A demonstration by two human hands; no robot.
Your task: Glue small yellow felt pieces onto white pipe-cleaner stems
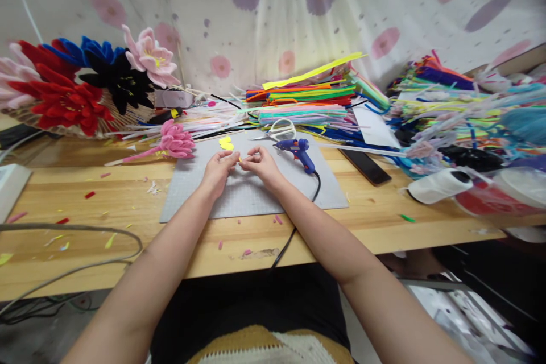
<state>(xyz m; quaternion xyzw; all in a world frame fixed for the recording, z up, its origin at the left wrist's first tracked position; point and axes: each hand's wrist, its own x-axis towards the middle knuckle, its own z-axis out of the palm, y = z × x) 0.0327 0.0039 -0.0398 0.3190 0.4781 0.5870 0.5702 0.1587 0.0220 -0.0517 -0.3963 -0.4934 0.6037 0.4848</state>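
Yellow piece (239, 160) is above the grey mat (251, 199), around its middle; left hand (220, 172) and right hand (261, 165) both pinched on it, exact grip too small to read. I'd keep pressure light, wrists braced on the mat, knuckles clear of the glue gun (300, 153) on its right half.

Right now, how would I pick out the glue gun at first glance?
Start at the wooden table, then the gray mat lying on it. On the mat, the glue gun lies to the right of the right hand. Its blue pistol-shaped body and black cord set it apart from the white-handled scissors beside it.
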